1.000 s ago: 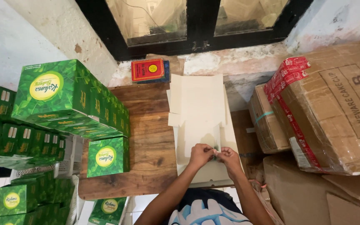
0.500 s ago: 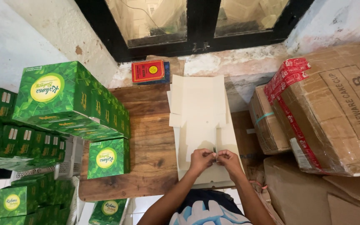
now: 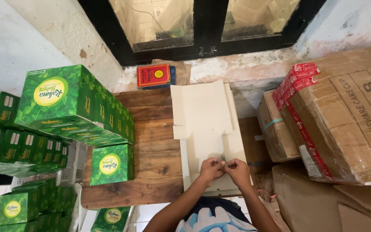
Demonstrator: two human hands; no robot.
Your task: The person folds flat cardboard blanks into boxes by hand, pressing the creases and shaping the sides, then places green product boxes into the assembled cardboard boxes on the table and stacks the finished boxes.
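Both hands down at the near end of the flat cream carton blank, lying on a stack of the same on the right side of the wooden desk. Left hand and right hand touching, fingers pinched together on a small flap at the blank's near edge. Hard to tell whether one sheet or two caught in the pinch. Risks, as a judgement: a double pick if sheets cling; a torn or creased flap from too sharp a pull; the stack sliding off the desk's right edge toward the brown cardboard boxes. Green cartons piled left, well apart, no snag there. Red box by the window, clear.
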